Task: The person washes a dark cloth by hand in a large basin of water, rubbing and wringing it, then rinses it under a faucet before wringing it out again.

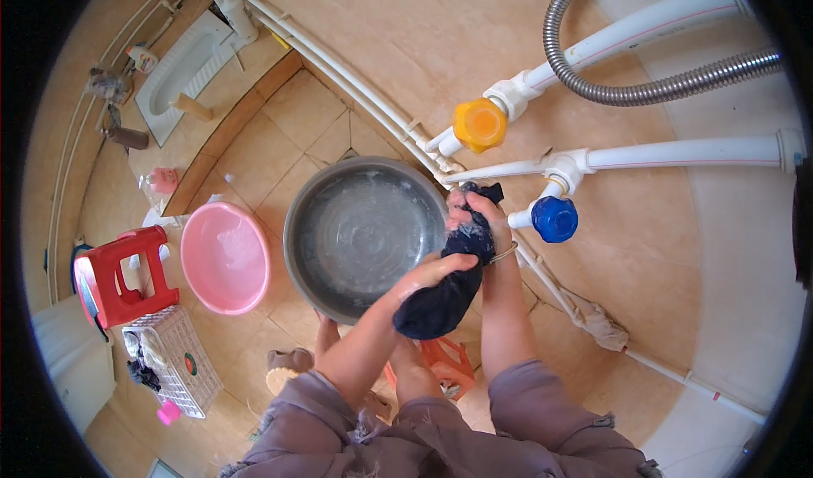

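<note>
A wet, dark navy cloth (443,303) hangs bunched between my two hands, over the right rim of a large grey basin (365,243). My left hand (432,275) grips the middle of it, thumb laid across the top. Higher up, the fingers of my right hand (467,208) are closed around its far end, beside the spout of the blue-handled tap (554,219). Water wets the cloth and the fingers there. Inside the basin, the bottom looks wet with whitish suds or streaks. A band circles my right wrist.
Left of the basin stand a pink basin (225,257), a red plastic stool (127,278) and a white basket (174,360) with clothes on it. A yellow-handled tap (480,125) and white pipes line the wall. An orange stool (451,367) is below my arms. A squat toilet (181,75) occupies the raised step.
</note>
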{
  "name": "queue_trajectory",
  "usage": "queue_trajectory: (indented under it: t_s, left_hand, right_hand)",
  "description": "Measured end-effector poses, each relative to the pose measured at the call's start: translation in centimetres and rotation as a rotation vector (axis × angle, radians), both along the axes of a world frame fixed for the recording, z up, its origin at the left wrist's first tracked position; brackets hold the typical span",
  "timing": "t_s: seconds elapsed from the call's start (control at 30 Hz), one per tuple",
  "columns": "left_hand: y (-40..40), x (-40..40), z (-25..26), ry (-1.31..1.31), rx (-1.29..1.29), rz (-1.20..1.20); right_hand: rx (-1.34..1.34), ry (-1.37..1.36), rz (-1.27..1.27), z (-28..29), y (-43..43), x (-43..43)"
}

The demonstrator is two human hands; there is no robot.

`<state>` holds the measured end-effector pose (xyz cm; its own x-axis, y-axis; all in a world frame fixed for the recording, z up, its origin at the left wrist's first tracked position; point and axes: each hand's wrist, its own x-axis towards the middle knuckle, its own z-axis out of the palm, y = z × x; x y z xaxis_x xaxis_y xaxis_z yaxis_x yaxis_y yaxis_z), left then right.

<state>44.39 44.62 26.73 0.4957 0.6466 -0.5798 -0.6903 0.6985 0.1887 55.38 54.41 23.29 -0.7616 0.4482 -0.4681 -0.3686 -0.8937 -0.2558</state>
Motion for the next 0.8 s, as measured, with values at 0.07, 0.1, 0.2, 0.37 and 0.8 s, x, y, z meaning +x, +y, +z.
queue_trajectory:
  t_s: [0.07, 0.1, 0.2, 0.37, 0.8]
  left_hand:
    - [1.4, -0.7, 0.2, 0.337, 0.217, -0.211]
    - [1.7, -0.5, 0.1, 0.338, 0.217, -0.208]
    - [2.4, 0.5, -2.5, 0.523, 0.345, -0.209]
    - [1.9, 1.8, -4.6, 1.063, 0.363, -0.175]
    - [-1.6, 2.2, -1.3, -0.959, 0.036, 0.215]
  right_hand:
    - [0.366, -0.542, -0.036, 2.2, 0.3, -1.3]
    - [0.502, -0.744, 0.025, 2.4, 0.6, -1.4]
    - [0.793, -0.901, -0.027, 0.8, 0.9, -1.7]
    - [1.174, -1.450, 0.166, 0.6, 0.3, -3.5]
    - [0.252, 0.145, -0.118, 1.0, -0.7, -0.9]
